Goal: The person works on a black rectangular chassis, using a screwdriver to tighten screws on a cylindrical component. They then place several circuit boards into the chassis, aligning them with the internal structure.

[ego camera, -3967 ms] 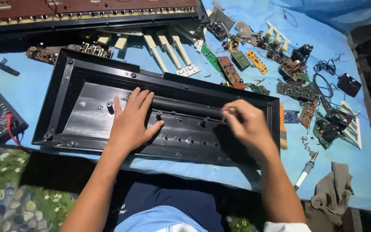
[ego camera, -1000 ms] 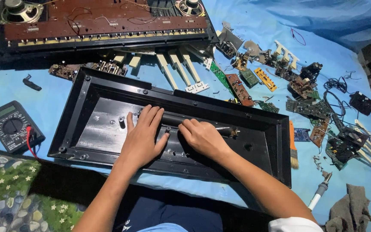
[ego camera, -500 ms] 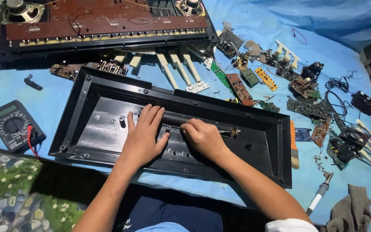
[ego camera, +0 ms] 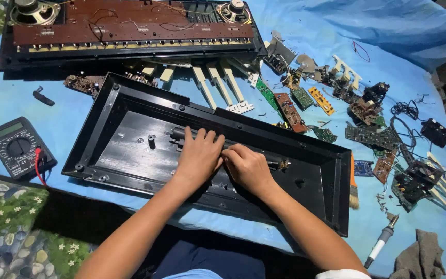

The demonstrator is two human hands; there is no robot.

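Note:
A long black plastic keyboard casing [ego camera: 130, 150] lies open side up on a blue sheet in front of me. My left hand [ego camera: 200, 155] rests flat inside it, fingers spread over a dark raised ridge [ego camera: 177, 134] that runs along the casing's middle. My right hand [ego camera: 248, 168] sits right beside the left, touching it, its fingers curled down on the same ridge. Whether the right hand grips anything is hidden under the fingers. A small brass fitting [ego camera: 283, 165] sticks out just right of my right hand.
A keyboard chassis with brown circuit board and speakers [ego camera: 130, 26] lies at the back. A multimeter [ego camera: 16, 147] sits left. Loose keys [ego camera: 218, 85], circuit boards [ego camera: 290, 111] and wires [ego camera: 403, 111] scatter right. A soldering iron [ego camera: 380, 245] and grey cloth [ego camera: 421, 256] lie front right.
My right hand has slid left along the ridge, from the casing's right part to beside my left hand. The left hand has stayed almost in place. The view has shifted slightly.

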